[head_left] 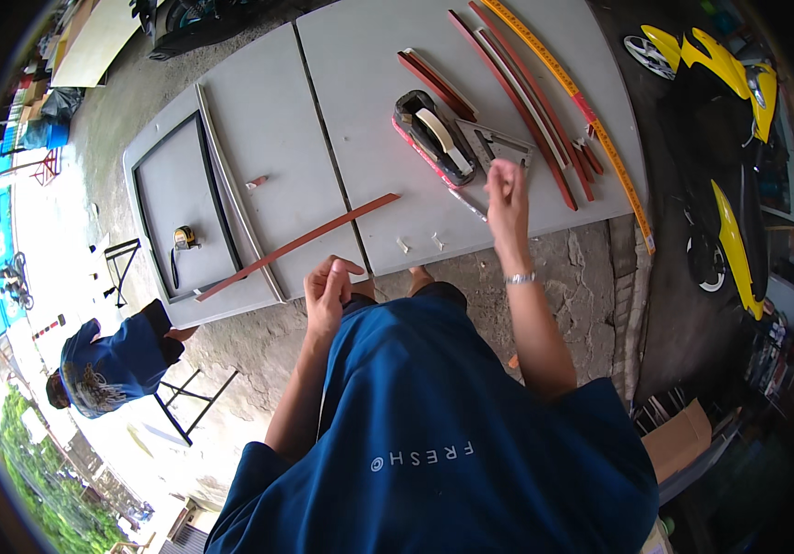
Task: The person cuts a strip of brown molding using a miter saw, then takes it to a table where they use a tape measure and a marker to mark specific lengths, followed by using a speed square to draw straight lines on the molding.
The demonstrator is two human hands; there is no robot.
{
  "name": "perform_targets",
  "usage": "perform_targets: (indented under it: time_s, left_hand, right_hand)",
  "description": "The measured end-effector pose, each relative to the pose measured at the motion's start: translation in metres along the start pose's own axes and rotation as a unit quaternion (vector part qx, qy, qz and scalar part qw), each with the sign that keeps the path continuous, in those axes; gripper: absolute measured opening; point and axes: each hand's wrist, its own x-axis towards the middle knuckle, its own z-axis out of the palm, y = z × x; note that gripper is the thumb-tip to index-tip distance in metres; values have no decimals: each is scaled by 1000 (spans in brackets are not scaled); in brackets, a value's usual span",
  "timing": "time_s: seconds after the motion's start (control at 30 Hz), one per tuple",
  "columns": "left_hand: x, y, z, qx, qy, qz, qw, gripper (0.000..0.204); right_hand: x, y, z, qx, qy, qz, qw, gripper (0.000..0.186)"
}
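A: What lies farthest left on the desk (pixel 362 83)?
B: One black rectangular frame (pixel 221 198), with one tape measure (pixel 184 237) inside its outline. One pale strip (pixel 229 185) runs along the frame's right side.

A: And the lone red strip (pixel 300 244)?
B: It slants across left of centre, over the pale strip, its lower end by the frame's bottom edge.

A: The left hand (pixel 326 294)?
B: Just beside that strip, lower centre. Its fingers (pixel 340 268) are loosely curled, with nothing seen in them; whether they hide something small, B cannot tell.

A: Further right?
B: Two small white pieces (pixel 438 241) near the desk's lower edge, one black-and-red tool (pixel 413 138) with a white handle, one pen (pixel 468 205) and one set square (pixel 492 138).

A: The right hand (pixel 509 208)?
B: Right of the pen, fingers bent inward and nearly closed; a hold cannot be made out.

A: Beyond it?
B: Bundled red strips (pixel 508 90), overlapping too much to count, then one long yellow ruler (pixel 611 152). At lower right stands a cardboard box (pixel 679 445), its contents unclear.
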Motion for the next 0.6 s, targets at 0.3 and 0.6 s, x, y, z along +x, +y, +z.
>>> perform_targets:
  time_s: [0.3,0.6]
  left_hand:
    - [-18,-34,-43,93,123,-85,984,41]
    - [-31,-47,-44,164,93,-97,977,40]
  right_hand:
    - [70,11,-3,-28,-300,271,914,45]
    - [75,17,2,46,-304,305,901,34]
